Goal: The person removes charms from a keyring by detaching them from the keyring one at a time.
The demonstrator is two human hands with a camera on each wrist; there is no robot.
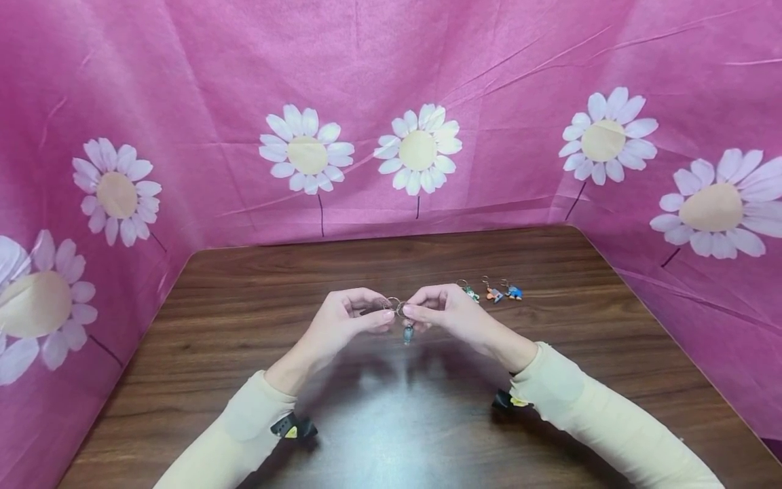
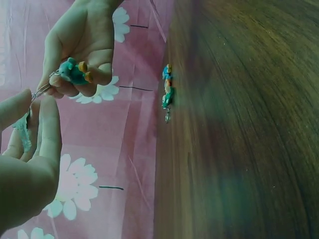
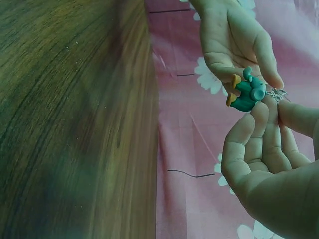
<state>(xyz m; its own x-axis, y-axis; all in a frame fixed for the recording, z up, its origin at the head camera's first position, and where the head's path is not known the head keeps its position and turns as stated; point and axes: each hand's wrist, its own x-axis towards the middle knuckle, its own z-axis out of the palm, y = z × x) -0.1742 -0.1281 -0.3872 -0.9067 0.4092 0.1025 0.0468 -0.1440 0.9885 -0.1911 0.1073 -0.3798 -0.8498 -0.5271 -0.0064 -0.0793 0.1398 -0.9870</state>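
Observation:
Both hands meet above the table, in the middle of the head view. My left hand (image 1: 342, 318) pinches a metal split ring (image 1: 393, 303) between thumb and fingertips. A pale, see-through charm (image 2: 22, 132) hangs inside its fingers in the left wrist view. My right hand (image 1: 458, 318) pinches the metal ring of a teal keychain figure (image 3: 247, 92) with yellow-orange feet, which dangles below the fingertips. The two rings overlap between the hands; I cannot tell whether they are linked.
On the wooden table (image 1: 244, 285), behind the right hand, lie a green-and-white keychain (image 1: 471, 293), an orange-and-grey keychain (image 1: 494, 295) and a blue keychain (image 1: 514, 293), side by side. A pink flowered cloth (image 1: 366, 61) encloses the table's back and sides.

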